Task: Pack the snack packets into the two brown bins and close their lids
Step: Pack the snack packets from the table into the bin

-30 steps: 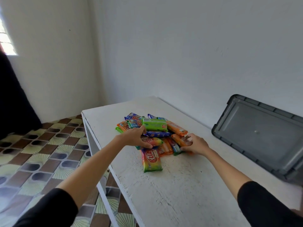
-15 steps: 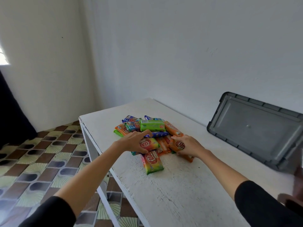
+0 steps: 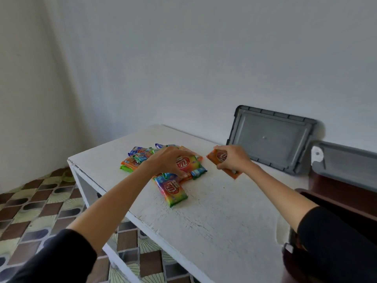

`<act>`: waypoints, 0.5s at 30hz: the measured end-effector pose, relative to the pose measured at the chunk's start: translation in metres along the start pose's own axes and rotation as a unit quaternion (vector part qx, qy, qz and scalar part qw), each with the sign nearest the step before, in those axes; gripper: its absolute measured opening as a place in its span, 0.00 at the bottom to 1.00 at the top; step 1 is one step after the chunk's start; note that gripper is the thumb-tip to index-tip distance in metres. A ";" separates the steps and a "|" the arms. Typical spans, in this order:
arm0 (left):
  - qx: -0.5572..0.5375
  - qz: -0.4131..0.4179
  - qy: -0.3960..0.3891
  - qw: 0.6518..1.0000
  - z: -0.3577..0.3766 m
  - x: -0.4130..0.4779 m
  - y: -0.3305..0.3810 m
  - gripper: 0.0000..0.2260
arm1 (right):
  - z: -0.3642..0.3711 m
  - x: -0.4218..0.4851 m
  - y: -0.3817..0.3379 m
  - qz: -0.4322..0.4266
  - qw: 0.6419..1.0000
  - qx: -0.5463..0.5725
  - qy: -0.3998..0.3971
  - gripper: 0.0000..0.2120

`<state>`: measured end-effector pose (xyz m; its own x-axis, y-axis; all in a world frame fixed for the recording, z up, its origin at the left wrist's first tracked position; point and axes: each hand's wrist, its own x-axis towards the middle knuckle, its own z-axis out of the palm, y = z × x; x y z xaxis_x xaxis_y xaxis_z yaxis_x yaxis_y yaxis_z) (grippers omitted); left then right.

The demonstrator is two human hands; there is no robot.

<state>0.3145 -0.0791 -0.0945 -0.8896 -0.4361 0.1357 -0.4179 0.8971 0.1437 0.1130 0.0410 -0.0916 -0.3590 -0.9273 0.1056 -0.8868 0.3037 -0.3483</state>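
The right hand (image 3: pixel 234 160) has drawn an orange packet (image 3: pixel 221 156) rightward, clear of the pile (image 3: pixel 140 158), gripping it. The left hand (image 3: pixel 167 160) clasps a rainbow packet (image 3: pixel 186 164) atop the pile. The brown bin (image 3: pixel 336 201), right of the pile, stands unlidded; packing appears barely begun.

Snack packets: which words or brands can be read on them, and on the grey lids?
"KUA", probably: red oval on the rainbow packet that the left hand grips, partly covered.
Front rainbow packet, orange packet in the right hand: similar ovals, too blurred to read.
Grey lid: no text.
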 end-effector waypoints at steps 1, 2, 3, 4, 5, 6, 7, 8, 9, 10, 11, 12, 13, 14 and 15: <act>-0.005 0.011 0.003 1.000 -0.003 0.004 0.007 0.32 | -0.013 -0.010 0.002 0.011 1.000 0.002 0.011 0.34; -0.006 0.023 0.004 1.000 -0.007 0.009 0.016 0.32 | -0.026 -0.022 0.005 0.022 1.000 0.004 0.022 0.34; -0.005 0.040 0.008 0.999 -0.010 0.014 0.026 0.32 | -0.039 -0.035 0.009 0.031 0.999 0.005 0.033 0.33; -0.006 0.061 0.014 0.998 -0.014 0.020 0.038 0.32 | -0.051 -0.050 0.013 0.040 0.998 0.003 0.044 0.32; -0.009 0.087 0.021 0.996 -0.018 0.026 0.053 0.32 | -0.063 -0.065 0.018 0.052 0.997 -0.001 0.053 0.32; -0.014 0.114 0.027 0.993 -0.020 0.031 0.068 0.32 | -0.073 -0.080 0.024 0.066 0.996 -0.008 0.063 0.32; -0.020 0.141 0.032 0.989 -0.023 0.036 0.085 0.32 | -0.082 -0.096 0.029 0.082 0.994 -0.016 0.072 0.32; -0.025 0.165 0.035 0.985 -0.024 0.039 0.102 0.32 | -0.089 -0.112 0.035 0.098 0.992 -0.021 0.079 0.33; -0.029 0.188 0.038 0.981 -0.025 0.041 0.120 0.32 | -0.096 -0.127 0.041 0.111 0.990 -0.025 0.084 0.33; -0.034 0.210 0.038 0.976 -0.024 0.043 0.138 0.32 | -0.102 -0.141 0.046 0.125 0.988 -0.026 0.086 0.33; -0.040 0.232 0.036 0.971 -0.023 0.044 0.155 0.32 | -0.108 -0.156 0.052 0.136 0.987 -0.031 0.085 0.33; -0.044 0.254 0.030 0.966 -0.021 0.045 0.173 0.32 | -0.113 -0.170 0.058 0.147 0.985 -0.038 0.082 0.33; -0.045 0.274 0.023 0.960 -0.019 0.046 0.189 0.31 | -0.118 -0.184 0.064 0.156 0.983 -0.048 0.079 0.33; -0.046 0.290 0.013 0.956 -0.016 0.046 0.204 0.31 | -0.122 -0.197 0.071 0.167 0.982 -0.055 0.074 0.32; -0.045 0.303 0.002 0.952 -0.014 0.047 0.219 0.31 | -0.125 -0.210 0.079 0.176 0.980 -0.059 0.066 0.33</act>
<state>0.1837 0.0957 -0.0429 -0.9612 0.1592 0.2251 0.1899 0.9742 0.1219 0.0821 0.2869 -0.0244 -0.6766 -0.7264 0.1206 -0.7260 0.6306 -0.2745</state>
